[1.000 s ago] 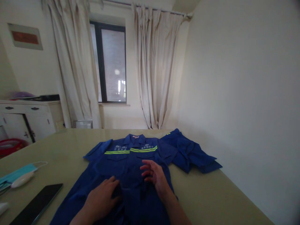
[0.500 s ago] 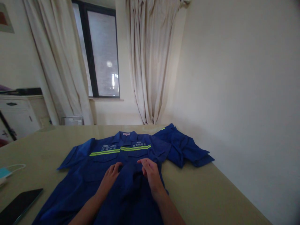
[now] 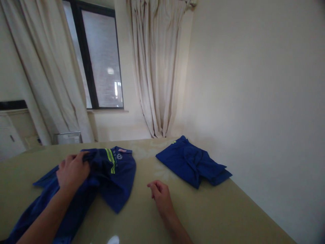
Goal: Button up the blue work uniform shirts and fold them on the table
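Observation:
A blue work shirt with yellow-green reflective stripes lies bunched on the left of the beige table. My left hand is closed on a fold of this shirt near its chest. My right hand rests on the bare table to the right of the shirt, fingers loosely curled, holding nothing. A second blue garment, folded, lies further right near the wall.
Cream curtains hang at either side of a dark-framed window behind the table. A plain wall runs along the table's right edge. A white cabinet stands at far left.
The shirt was lying flat under both hands; my left hand has gripped it and dragged it leftward into a bunch. My right hand has come off the shirt onto bare table. The view has swung right.

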Motion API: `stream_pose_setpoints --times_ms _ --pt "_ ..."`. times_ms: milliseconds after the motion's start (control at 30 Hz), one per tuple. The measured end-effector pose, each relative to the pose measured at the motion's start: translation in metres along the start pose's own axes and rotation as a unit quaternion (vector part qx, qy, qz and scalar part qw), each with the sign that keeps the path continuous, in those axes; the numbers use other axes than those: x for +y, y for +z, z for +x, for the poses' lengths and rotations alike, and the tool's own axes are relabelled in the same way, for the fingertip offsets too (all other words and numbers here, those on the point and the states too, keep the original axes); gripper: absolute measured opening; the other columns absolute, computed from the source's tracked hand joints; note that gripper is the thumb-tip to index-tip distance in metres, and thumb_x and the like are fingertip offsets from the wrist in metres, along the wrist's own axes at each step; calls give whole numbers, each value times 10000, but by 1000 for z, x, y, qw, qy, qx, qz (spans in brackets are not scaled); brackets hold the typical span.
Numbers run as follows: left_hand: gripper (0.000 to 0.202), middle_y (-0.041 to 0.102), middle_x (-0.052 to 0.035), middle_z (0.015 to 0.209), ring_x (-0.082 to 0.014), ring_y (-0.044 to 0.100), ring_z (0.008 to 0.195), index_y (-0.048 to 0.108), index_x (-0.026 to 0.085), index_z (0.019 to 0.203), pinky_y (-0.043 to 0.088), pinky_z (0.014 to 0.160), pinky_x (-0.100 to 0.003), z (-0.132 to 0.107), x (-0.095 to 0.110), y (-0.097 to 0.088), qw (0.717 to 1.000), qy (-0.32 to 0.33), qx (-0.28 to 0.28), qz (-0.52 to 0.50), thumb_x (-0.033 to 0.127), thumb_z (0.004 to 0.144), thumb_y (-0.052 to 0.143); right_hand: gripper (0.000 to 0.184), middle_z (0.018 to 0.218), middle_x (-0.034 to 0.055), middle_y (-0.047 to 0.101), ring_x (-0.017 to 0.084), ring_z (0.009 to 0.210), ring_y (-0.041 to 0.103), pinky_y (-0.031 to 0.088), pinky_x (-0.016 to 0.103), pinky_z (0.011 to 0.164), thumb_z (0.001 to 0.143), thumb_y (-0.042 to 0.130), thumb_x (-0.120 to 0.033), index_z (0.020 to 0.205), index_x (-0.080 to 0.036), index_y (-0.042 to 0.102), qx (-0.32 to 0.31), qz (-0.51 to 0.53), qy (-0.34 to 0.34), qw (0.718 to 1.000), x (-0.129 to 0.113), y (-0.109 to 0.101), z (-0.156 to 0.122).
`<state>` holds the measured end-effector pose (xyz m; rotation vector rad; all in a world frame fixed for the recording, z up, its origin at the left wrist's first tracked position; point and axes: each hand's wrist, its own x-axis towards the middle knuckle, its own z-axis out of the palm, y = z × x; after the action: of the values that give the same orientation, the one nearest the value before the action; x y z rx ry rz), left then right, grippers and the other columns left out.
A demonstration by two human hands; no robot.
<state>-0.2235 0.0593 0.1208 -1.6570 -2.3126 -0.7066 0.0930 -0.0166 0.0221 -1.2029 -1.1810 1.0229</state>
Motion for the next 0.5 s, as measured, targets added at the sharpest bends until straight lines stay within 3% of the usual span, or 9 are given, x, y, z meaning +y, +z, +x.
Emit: stream_pose_setpoints --times_ms 133,200,233,267,333,433,500 --pt "557 420 -166 1538 -391 411 1382 501 210 1476 344 1109 -581 -58 21 48 992 124 6 30 405 980 340 306 613 -31 500 139 599 483 365 249 573 818 585 -471 726 -182 625 -3 -24 -5 1000 6 1 2" --pt "582 422 -131 1578 -371 312 1475 564 267 1439 171 1200 -606 -78 23 76 971 227 -63 32 519 931 431 305 626 -25 518 142 606 501 375 250 582 828 580 -464 734 -177 623 -17 -38 -9 999 9 1 2" --pt "602 451 -119 1570 -362 298 1491 567 284 1438 123 1212 -612 -81 21 86 964 242 -110 31 555 914 447 304 629 -24 523 142 606 505 375 249 582 834 581 -460 738 -175 625 -24 -48 -12 998 10 1 1" --pt "631 467 -114 1564 -363 298 1496 554 291 1450 106 1211 -623 -81 19 94 960 234 -150 32 583 899 458 301 631 -24 527 141 604 507 372 248 579 841 582 -455 748 -172 631 -31 -60 -14 998 11 1 1" --pt "684 478 -135 1557 -402 300 1491 548 262 1458 107 1190 -666 -74 12 101 969 176 -165 48 616 878 469 287 634 -24 538 138 601 507 361 243 572 859 582 -433 775 -168 651 -41 -84 -20 995 11 1 -1" --pt "668 464 -189 1553 -447 294 1476 599 170 1402 180 1167 -664 -65 6 104 990 89 -77 78 583 898 453 254 641 -20 566 131 602 516 351 234 568 891 570 -373 787 -165 675 -45 -125 -32 991 9 2 -5" --pt "572 478 -158 1548 -392 326 1470 610 189 1385 273 1163 -584 -65 1 106 986 139 -66 61 487 931 429 217 653 -15 601 129 605 539 357 229 581 903 561 -312 811 -171 696 -51 -170 -44 983 7 4 -9"
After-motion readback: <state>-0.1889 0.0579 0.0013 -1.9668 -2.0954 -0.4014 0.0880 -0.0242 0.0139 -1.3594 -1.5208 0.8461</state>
